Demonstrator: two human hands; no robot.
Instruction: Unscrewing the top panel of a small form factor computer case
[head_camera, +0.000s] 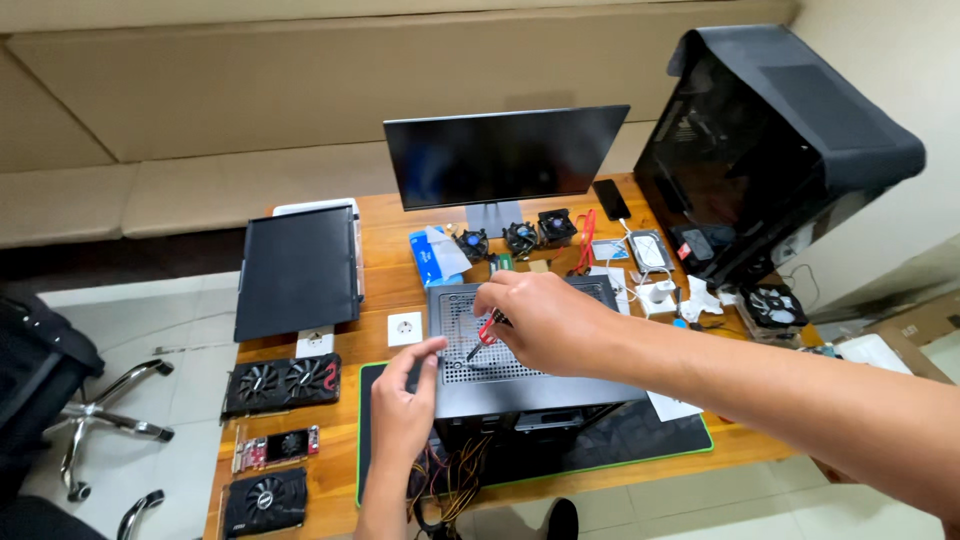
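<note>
Gripping a red-handled screwdriver (487, 334), the right hand (545, 322) has its fingers closed round the handle and the tip angled down onto the perforated top panel of a small grey computer case (520, 350). That case sits on a dark green-edged mat (640, 440) in the middle of the wooden surface (385, 245). The left hand (405, 405) rests at the case's near-left corner, fingers curled against the edge, steadying it rather than carrying anything.

Judging from this, the tip could skid off a screw head if the tool is tilted, scratching the vented panel or poking through a hole. A freed screw might fall through the mesh into the case, or roll toward the loose yellow and black cables (455, 480) spilling out at the near side. Three graphics cards (282, 382) lie at the left, small cooling fans (520, 238) beyond the case below the monitor (500, 155); a jerk of the elbow could knock these.
</note>
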